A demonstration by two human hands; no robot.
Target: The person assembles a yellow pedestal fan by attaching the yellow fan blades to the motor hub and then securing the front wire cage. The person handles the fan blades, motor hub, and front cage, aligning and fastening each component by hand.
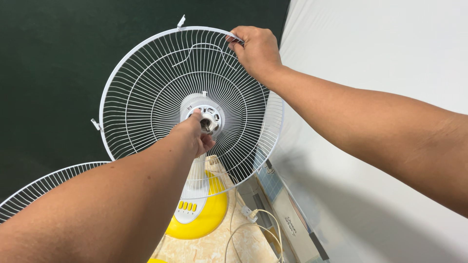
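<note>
A white wire fan guard [146, 92] stands upright on a pedestal fan, in front of a dark green wall. My right hand [256, 48] grips the guard's rim at the top right. My left hand [195, 136] is at the guard's middle, fingers closed around the white hub and metal shaft [208, 119]. Below sits the fan's yellow round base [204, 219] with a white panel of yellow buttons.
A second white wire guard [39, 187] shows at the lower left, partly behind my left arm. A white cord and plug [248, 214] lie on the beige tiled floor. A white wall [380, 58] fills the right side, with a skirting strip along its foot.
</note>
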